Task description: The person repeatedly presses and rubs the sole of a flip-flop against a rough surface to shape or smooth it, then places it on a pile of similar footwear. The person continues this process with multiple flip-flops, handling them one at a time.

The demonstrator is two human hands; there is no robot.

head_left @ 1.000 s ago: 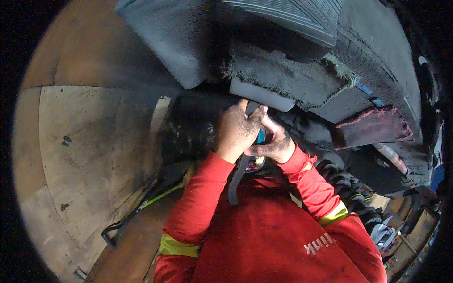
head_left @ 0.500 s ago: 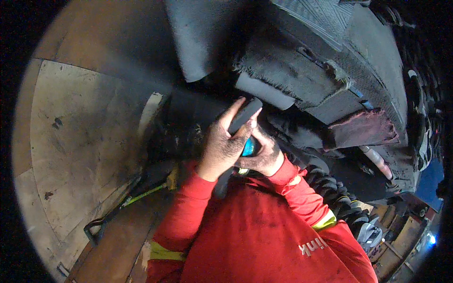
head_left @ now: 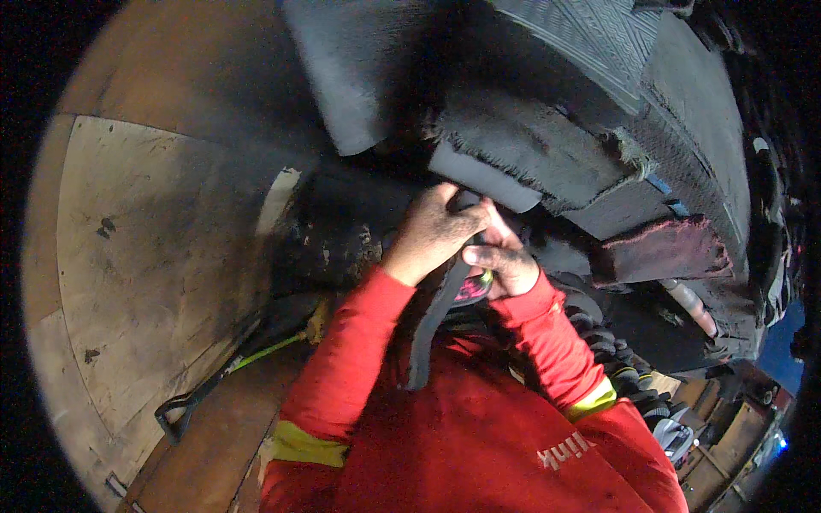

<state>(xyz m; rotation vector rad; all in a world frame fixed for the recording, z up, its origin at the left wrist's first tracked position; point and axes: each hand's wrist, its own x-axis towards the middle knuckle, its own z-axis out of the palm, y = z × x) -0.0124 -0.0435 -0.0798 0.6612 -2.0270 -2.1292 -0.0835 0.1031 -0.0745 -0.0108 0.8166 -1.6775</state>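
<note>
My left hand (head_left: pixel 430 232) and my right hand (head_left: pixel 510 259) meet in front of my chest, both with curled fingers. Between them is a long, bent dark grey strip (head_left: pixel 432 329), its lower end hanging toward my red shirt. A small pink and black patterned piece with a yellow edge (head_left: pixel 473 287) shows under my right thumb, beside the strip. My left fingers close over the upper part of the dark piece, partly hiding it. Whether the strip and the patterned piece are joined, I cannot tell. Both hands look smudged.
Ahead, a grey roll-like edge (head_left: pixel 485 177) lies under frayed dark fabric (head_left: pixel 522 141). A reddish mat piece (head_left: pixel 663 248) and a pale tube (head_left: pixel 691 308) are at right. A stained wooden panel (head_left: pixel 154 256) stands at left, near a green-shafted tool (head_left: pixel 267 352).
The held dark piece has been turned: its end, raised above my fingers before, now hangs down toward my shirt. A pink patch shows where teal showed. My right hand has shifted slightly right.
</note>
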